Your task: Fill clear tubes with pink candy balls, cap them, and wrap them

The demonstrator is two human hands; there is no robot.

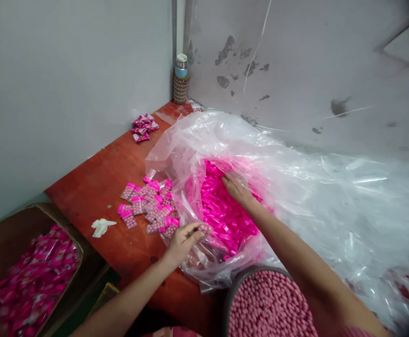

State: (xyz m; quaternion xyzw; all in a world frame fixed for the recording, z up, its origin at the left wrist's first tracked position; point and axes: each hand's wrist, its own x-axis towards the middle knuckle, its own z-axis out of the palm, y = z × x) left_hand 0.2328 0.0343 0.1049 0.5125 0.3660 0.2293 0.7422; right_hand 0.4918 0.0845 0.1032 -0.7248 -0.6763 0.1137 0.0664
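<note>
My left hand is closed around a small clear container of pink balls, held at the near left edge of a big clear plastic bag. Inside the bag lies a heap of bright pink plastic caps. Over the far side of that heap, my right hand has its fingers bent together against the caps; whatever lies between the fingertips is hidden. Left of the bag, several filled clear containers with pink caps lie in a pile. A round tub full of pink balls stands below my right forearm.
The red tabletop carries a crumpled white scrap and several pink packets. A bottle in a woven holder stands in the far corner by the walls. At lower left, a carton holds many pink packets.
</note>
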